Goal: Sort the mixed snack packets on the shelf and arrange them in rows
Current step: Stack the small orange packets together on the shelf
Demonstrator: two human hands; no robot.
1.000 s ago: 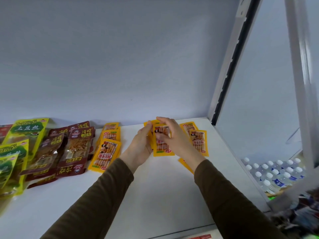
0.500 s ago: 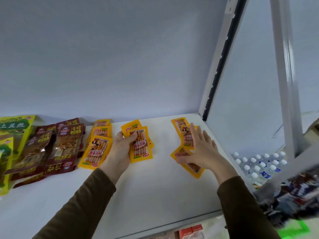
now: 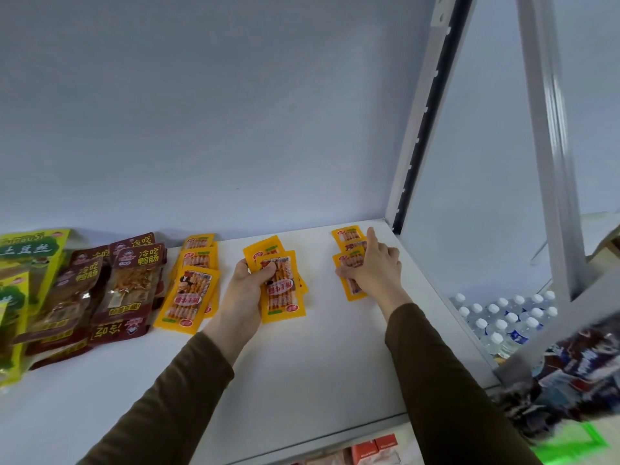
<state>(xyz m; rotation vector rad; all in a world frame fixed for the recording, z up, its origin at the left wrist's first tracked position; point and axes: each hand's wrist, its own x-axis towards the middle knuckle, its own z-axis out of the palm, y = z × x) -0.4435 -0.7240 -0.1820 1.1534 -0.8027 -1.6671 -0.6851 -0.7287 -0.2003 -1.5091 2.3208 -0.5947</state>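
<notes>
- While I watch through the head camera, my left hand (image 3: 246, 290) grips a small fan of yellow packets (image 3: 281, 286) at the middle of the white shelf (image 3: 302, 364), thumb curled over the front one; I count at least two in the fan, perhaps more behind.
- My right hand (image 3: 372, 270) lies on the right-hand yellow row (image 3: 350, 260), index finger stretched toward the back wall, the other fingers loosely bent on the packets, thumb at the nearest packet's left edge; I cannot tell whether it pinches anything.
- That row shows three packets, overlapping front to back, near the shelf's right rear corner.
- Left of the fan lies another yellow row (image 3: 193, 290), three packets visible, with edges of more beneath.
- Further left sit brown packets (image 3: 131, 283): I count about four, overlapping.
- At the far left edge are green-yellow bags (image 3: 23, 263), at least two, partly cut off.
- Below right stand many capped water bottles (image 3: 503, 317).
</notes>
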